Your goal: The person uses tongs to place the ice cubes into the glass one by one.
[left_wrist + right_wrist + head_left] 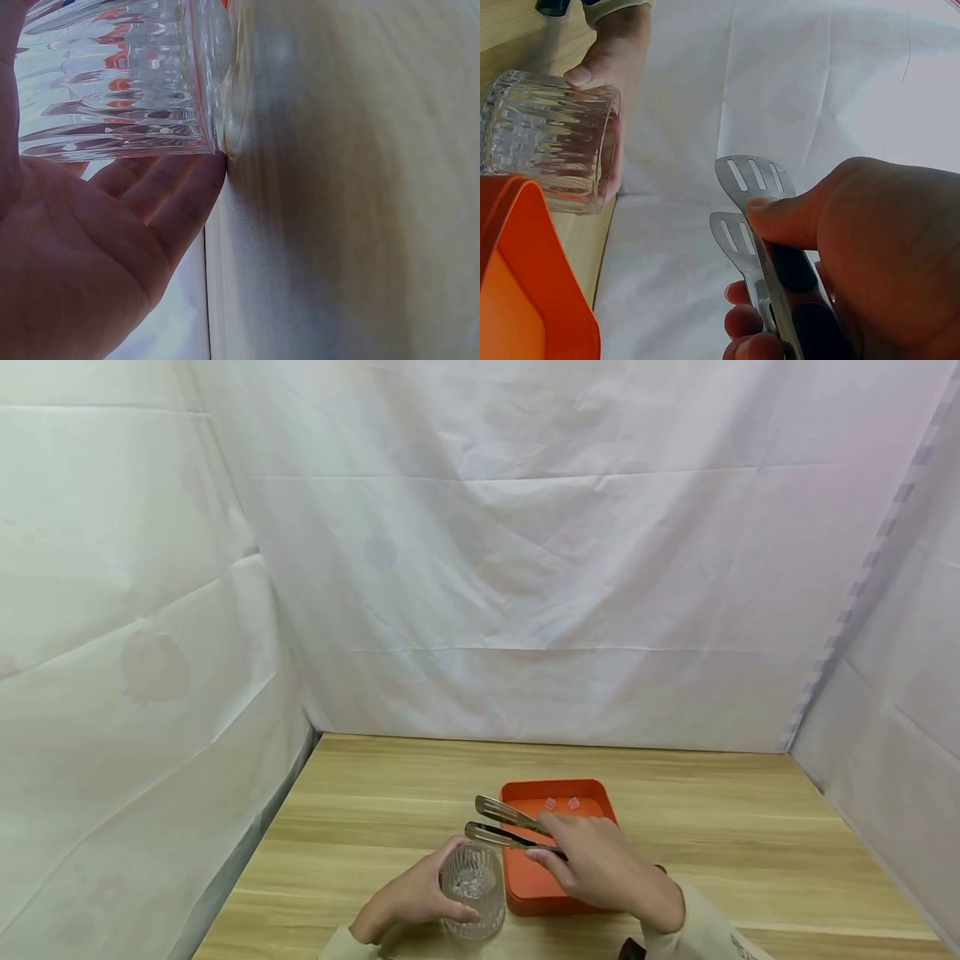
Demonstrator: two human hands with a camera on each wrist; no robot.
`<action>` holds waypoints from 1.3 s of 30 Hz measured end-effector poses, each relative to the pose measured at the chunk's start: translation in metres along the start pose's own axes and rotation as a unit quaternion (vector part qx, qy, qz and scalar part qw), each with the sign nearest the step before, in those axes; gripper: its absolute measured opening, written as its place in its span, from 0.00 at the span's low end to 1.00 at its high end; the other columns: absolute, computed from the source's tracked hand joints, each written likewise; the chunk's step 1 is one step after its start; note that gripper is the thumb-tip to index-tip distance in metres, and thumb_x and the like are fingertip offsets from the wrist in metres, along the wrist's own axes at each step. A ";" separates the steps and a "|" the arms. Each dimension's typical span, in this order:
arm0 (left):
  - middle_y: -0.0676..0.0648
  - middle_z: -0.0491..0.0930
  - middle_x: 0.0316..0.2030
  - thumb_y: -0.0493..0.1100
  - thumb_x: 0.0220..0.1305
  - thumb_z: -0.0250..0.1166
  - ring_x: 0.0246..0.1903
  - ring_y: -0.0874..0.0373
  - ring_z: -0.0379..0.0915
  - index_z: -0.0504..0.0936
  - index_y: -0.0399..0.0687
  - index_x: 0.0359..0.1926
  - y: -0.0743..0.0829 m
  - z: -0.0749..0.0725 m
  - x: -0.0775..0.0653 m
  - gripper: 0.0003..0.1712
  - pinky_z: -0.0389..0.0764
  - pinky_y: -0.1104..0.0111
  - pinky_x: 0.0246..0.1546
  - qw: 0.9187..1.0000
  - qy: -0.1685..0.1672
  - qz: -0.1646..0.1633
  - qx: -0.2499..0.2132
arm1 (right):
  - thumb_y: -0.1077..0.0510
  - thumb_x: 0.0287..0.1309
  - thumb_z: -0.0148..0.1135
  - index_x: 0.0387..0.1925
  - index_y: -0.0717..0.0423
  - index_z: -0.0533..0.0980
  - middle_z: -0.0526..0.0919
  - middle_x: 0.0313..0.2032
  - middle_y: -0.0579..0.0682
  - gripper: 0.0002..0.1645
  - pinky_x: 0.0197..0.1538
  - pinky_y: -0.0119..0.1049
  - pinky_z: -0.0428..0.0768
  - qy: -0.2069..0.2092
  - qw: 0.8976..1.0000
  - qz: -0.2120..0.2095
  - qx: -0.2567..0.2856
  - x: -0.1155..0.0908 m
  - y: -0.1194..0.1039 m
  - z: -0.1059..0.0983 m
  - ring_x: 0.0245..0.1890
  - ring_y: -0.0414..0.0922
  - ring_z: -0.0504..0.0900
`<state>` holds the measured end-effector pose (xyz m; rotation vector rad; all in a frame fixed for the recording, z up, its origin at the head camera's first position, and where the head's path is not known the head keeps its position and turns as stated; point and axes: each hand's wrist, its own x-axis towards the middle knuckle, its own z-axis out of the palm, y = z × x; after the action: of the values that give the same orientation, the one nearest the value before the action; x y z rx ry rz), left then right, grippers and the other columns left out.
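Note:
My left hand (422, 887) curls round a clear ribbed glass (491, 906) that stands upright on the table. The right wrist view shows clear lumpy pieces near the bottom of this glass (555, 142). Metal tongs (504, 812) with slotted ends and dark grips are held in my right hand (600, 864), thumb on one arm and fingers round the other. Their two ends stand apart with nothing between them, over the left edge of an orange tray (532, 881). Two small clear pinkish cubes (573, 803) lie at the tray's far end.
The tray sits right beside the glass on a wood-grain table (360, 793). A dark object (632, 949) shows at the near edge by my right sleeve. White cloth (525, 568) hangs behind the table and along both sides.

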<state>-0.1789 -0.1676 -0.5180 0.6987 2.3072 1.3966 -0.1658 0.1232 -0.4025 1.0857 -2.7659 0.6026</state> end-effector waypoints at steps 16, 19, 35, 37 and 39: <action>0.49 0.74 0.57 0.50 0.47 0.80 0.55 0.53 0.72 0.62 0.57 0.69 -0.002 0.001 0.000 0.51 0.75 0.63 0.52 1.000 0.003 0.016 0.001 | 0.36 0.68 0.54 0.63 0.56 0.72 0.85 0.44 0.50 0.34 0.33 0.39 0.81 -0.016 0.998 0.056 -0.016 -0.010 0.014 -0.006 0.28 0.40 0.82; 0.49 0.74 0.57 0.50 0.47 0.80 0.55 0.54 0.73 0.61 0.55 0.69 -0.003 0.001 0.000 0.51 0.75 0.63 0.52 1.000 0.003 0.018 0.001 | 0.38 0.67 0.56 0.61 0.54 0.72 0.84 0.37 0.46 0.31 0.25 0.32 0.73 -0.019 0.998 0.067 -0.008 -0.011 0.018 -0.006 0.16 0.32 0.69; 0.47 0.74 0.57 0.50 0.47 0.80 0.53 0.54 0.73 0.62 0.56 0.68 -0.002 0.001 0.002 0.50 0.77 0.65 0.49 1.000 0.003 0.027 0.000 | 0.42 0.62 0.65 0.54 0.52 0.75 0.84 0.43 0.51 0.25 0.23 0.35 0.71 -0.043 0.986 0.149 -0.061 -0.010 0.047 -0.002 0.24 0.40 0.78; 0.47 0.74 0.57 0.50 0.47 0.80 0.53 0.54 0.73 0.62 0.57 0.68 -0.001 0.002 0.001 0.50 0.77 0.65 0.49 1.000 0.004 0.027 0.000 | 0.43 0.60 0.66 0.51 0.52 0.76 0.84 0.40 0.50 0.24 0.23 0.35 0.70 -0.047 0.984 0.158 -0.070 -0.009 0.052 0.000 0.22 0.39 0.75; 0.48 0.74 0.57 0.50 0.47 0.80 0.53 0.53 0.73 0.62 0.58 0.67 -0.001 0.002 0.001 0.49 0.77 0.64 0.49 1.000 0.003 0.027 -0.002 | 0.43 0.60 0.67 0.48 0.51 0.76 0.82 0.36 0.49 0.22 0.22 0.36 0.69 -0.051 0.982 0.165 -0.072 -0.009 0.057 0.003 0.20 0.38 0.71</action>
<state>-0.1789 -0.1657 -0.5198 0.7611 2.3065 1.4273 -0.1972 0.1653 -0.4260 0.6499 -3.0506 0.3778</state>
